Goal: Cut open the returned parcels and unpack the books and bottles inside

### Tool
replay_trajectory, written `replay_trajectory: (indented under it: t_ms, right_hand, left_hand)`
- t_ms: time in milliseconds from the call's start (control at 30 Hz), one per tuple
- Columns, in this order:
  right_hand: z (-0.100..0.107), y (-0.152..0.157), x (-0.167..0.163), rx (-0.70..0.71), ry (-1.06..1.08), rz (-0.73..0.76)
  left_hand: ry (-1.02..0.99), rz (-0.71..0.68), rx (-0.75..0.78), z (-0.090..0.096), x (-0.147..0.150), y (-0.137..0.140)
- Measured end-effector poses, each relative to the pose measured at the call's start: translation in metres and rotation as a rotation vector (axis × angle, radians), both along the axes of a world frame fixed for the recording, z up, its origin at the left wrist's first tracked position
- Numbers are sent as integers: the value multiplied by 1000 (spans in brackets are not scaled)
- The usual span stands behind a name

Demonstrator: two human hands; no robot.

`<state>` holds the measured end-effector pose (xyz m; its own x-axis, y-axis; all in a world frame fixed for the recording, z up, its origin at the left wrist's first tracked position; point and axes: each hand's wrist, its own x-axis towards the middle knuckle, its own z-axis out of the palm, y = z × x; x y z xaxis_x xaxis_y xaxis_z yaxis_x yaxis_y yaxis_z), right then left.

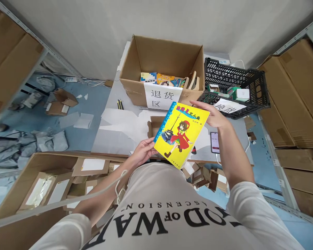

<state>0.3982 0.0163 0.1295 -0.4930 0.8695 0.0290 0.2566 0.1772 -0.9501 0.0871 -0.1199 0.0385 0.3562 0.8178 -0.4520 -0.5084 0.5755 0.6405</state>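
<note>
A yellow book with a blue spine strip and a cartoon figure in a red coat is held tilted above the table's front edge. My left hand grips its lower left edge, thumb on the cover. At the upper right corner, my right hand is closed on the book, its fingers partly behind it. Behind the book sits a small open cardboard box, partly hidden. Farther back stands a large cardboard box with several books inside and a handwritten paper sign on its front.
A black plastic crate with small boxes stands at the right. A phone with a cable lies on the table. A yellow-black cutter lies at left. A big carton of parcels stands below left. Shelves flank both sides.
</note>
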Motion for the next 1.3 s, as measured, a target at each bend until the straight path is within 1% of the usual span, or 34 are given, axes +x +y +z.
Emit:
replay_trajectory:
  t_ms: [67, 133, 200, 300, 367, 433, 500, 667, 767, 933, 1067, 1167, 1300]
  right_hand:
    - [12, 1, -6, 107, -72, 56]
    - [20, 2, -11, 194, -132, 71]
    - [20, 4, -15, 207, -150, 63]
    - [13, 7, -22, 94, -72, 12]
    - [7, 9, -26, 18, -20, -60]
    - [3, 11, -30, -38, -10, -126]
    - [1, 12, -33, -98, -18, -152]
    - [-8, 20, -37, -287, -60, -67]
    - [-13, 24, -36, -366, -33, -20]
    - [-16, 25, -28, -413, 141, -9]
    - [-15, 23, -23, -434, 170, -7]
    - [-19, 25, -20, -417, 174, 15]
    - [-26, 31, -17, -359, 188, 57]
  left_hand:
    - [-23, -36, -22, 2, 1, 1]
    - [-33, -64, -46, 3, 3, 1]
    - [-30, -73, -60, 3, 6, 1]
    - [-50, -75, -51, 0, 11, 0]
    - [-60, -63, -32, -2, 15, -2]
    - [-27, -65, -6, -5, 19, -5]
    - [33, -60, 17, -8, 23, -9]
    - [121, 78, -21, -20, 32, -16]
    - [154, 100, -39, -24, 35, -20]
    - [137, 111, -54, -24, 35, -27]
    - [116, 113, -84, -23, 36, -30]
    - [104, 125, -95, -24, 37, -29]
    - [97, 123, -80, -24, 38, -26]
